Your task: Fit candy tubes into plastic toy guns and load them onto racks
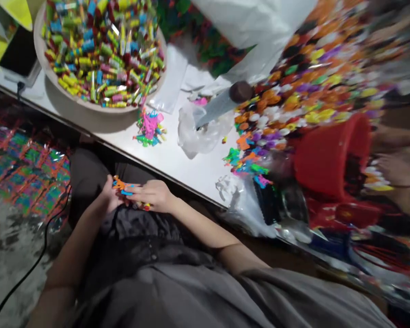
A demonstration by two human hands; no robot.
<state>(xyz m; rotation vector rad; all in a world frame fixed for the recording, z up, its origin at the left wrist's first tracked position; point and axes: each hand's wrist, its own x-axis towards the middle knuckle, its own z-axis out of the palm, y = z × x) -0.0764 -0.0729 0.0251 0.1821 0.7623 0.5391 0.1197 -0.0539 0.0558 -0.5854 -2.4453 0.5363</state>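
Over my lap, my left hand [110,197] and my right hand [157,196] meet. Small flat plastic figures, an orange one [118,183] and a blue one [126,192], lie between them, held in my left hand with my right fingertips against them. Under the curled fingers of my right hand a small red and yellow piece [146,207] sticks out. On the table edge nearby is a small heap of pink, blue and green plastic figures [150,125]. Further right lies another heap of such figures [249,159].
A round basin [41,59] full of small wrapped colourful tubes stands at the back left. A crumpled clear bag [198,132] lies by a grey rod with a dark knob [241,92]. At right are a red bucket [323,155], many loose coloured pieces [294,100] and another person's arm [396,168].
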